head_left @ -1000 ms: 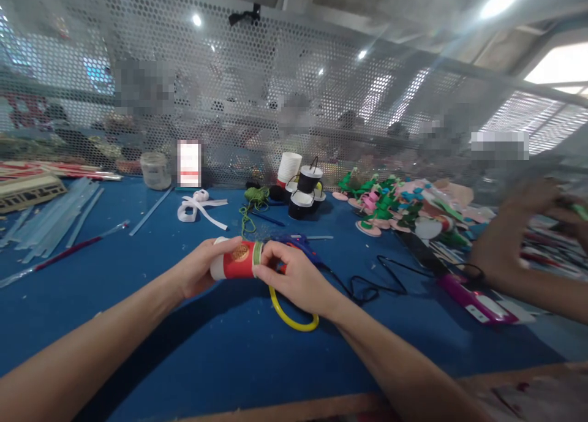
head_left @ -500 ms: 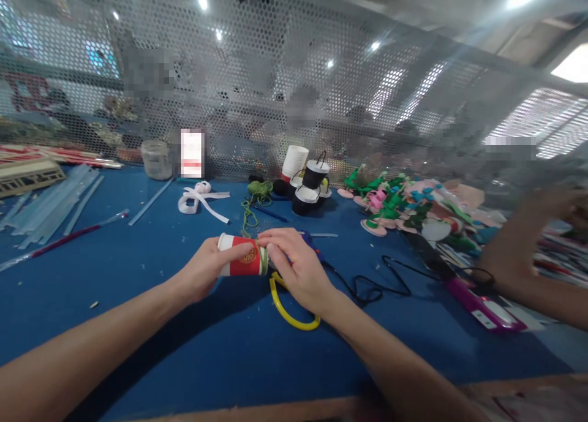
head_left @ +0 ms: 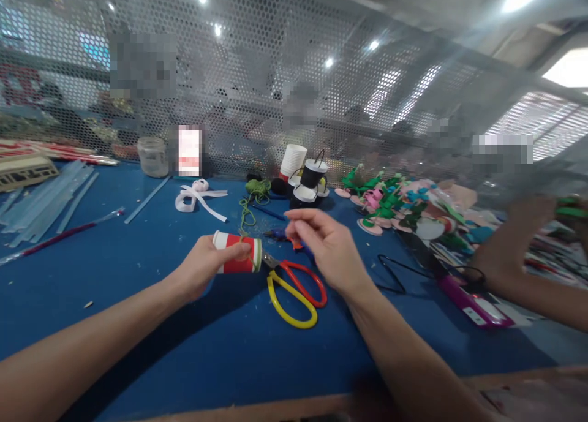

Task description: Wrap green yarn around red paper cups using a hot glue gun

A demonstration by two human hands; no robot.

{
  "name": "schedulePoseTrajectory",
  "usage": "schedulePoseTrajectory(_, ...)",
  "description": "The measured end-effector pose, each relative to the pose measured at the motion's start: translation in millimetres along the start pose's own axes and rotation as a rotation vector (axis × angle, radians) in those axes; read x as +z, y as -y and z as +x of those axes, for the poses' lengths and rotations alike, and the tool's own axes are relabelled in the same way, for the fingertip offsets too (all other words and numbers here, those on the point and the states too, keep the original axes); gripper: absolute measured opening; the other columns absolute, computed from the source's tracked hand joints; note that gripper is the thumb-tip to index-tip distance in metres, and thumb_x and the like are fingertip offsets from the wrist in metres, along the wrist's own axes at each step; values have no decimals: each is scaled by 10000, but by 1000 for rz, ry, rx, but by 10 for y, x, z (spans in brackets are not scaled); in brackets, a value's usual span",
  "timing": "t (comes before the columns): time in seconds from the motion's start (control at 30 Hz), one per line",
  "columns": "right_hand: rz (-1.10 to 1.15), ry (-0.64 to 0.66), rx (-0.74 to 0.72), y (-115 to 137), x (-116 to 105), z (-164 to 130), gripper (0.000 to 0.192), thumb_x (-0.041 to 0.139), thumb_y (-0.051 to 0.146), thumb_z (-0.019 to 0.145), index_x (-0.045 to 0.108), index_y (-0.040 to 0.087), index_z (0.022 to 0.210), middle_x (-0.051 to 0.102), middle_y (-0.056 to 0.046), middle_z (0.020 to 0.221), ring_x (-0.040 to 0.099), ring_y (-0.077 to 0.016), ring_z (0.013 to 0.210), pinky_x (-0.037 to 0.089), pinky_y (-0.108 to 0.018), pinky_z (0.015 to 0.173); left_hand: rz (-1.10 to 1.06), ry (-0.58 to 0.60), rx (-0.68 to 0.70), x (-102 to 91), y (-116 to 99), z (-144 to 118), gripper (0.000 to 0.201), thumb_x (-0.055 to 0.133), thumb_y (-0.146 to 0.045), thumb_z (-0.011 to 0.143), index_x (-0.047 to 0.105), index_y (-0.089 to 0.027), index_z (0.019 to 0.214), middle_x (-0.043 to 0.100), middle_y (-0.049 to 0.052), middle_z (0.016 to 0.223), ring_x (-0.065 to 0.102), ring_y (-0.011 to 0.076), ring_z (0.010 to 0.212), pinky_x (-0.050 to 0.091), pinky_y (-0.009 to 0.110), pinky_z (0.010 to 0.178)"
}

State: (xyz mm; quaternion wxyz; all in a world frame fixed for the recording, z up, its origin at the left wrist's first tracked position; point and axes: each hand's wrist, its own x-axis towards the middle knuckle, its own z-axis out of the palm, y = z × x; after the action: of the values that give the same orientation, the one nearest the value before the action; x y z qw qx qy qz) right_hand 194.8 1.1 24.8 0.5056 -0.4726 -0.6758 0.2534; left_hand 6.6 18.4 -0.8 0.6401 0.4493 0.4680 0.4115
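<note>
Cup on its side, mid-frame, gripped in the left hand (head_left: 209,267).
Red-and-white cup (head_left: 236,259) is held just above the blue worktop (head_left: 138,324); right hand (head_left: 328,250) hovers beside it, fingers loosely pinched on thin green string (head_left: 250,211), scissors (head_left: 294,287) lying just below.

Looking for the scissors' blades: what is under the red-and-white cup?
Scissors with one red and one yellow handle lie on the blue table; their blades run under the cup held by the left hand, tips hidden.
</note>
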Motion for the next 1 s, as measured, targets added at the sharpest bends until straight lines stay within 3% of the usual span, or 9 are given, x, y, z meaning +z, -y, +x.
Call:
schedulePoseTrajectory(0.1,-131,-164,-15,-20,-230,121,218,460,275,802,603,157,917,595,8,613,555,-112,553,453,-239,552,25,-25,9,-13,-40,14,233,753,-237,481,581,-123,589,629,-2,536,543,107,501,400,216,515)
schedulePoseTrajectory(0.17,-304,-194,37,-97,-339,187,268,421,312,826,597,148,944,573,13,554,545,-121,526,438,-245,554,71,-61,27,-27,-51,33,235,750,-231,468,568,-131,579,620,-8,522,535,109,498,383,216,501)
schedulePoseTrajectory(0.27,-648,-4,290,-321,-386,235,210,480,312,791,616,156,826,624,-37,652,587,-161,656,411,-252,612,161,-95,31,-57,-36,73,237,738,-253,460,553,-137,551,574,-25,476,502,108,477,342,220,480)
schedulePoseTrajectory(0.33,-696,114,385,-505,-350,237,124,592,258,689,594,164,608,605,-43,582,578,-180,610,379,-250,555,207,-86,20,-78,-15,102,237,726,-278,463,545,-141,531,547,-30,464,494,112,482,331,227,488)
schedulePoseTrajectory(0.4,-676,187,433,-671,-293,229,182,640,188,604,522,179,466,556,-22,488,546,-166,522,344,-243,499,245,-80,12,-95,0,123,246,712,-306,468,530,-147,513,531,-29,464,492,119,492,329,238,501)
schedulePoseTrajectory(0.53,-598,171,489,-830,-219,211,93,608,111,574,538,170,561,584,-32,561,546,-164,548,348,-236,491,323,-93,-8,-104,-7,129,267,697,-344,463,520,-154,527,534,-26,483,474,118,492,313,247,509)
schedulePoseTrajectory(0.7,-389,91,488,-624,-250,139,273,552,195,678,530,152,947,634,-38,784,580,-131,628,423,-219,539,385,-108,-38,-123,-29,143,272,690,-352,464,503,-158,503,518,-33,458,444,106,459,286,242,486)
schedulePoseTrajectory(0.87,40,221,444,-255,-203,-40,232,597,372,677,544,148,649,534,20,533,488,-94,464,403,-220,462,381,-104,-80,-185,-25,199,260,714,-329,455,531,-151,503,542,-18,458,471,120,458,306,241,481)
schedulePoseTrajectory(1.0,-18,339,402,-98,-79,-192,214,553,336,734,612,144,807,511,41,481,463,-95,406,399,-224,428,393,-115,-91,-238,-15,229,252,720,-333,467,556,-147,513,575,9,473,489,133,455,306,240,462)
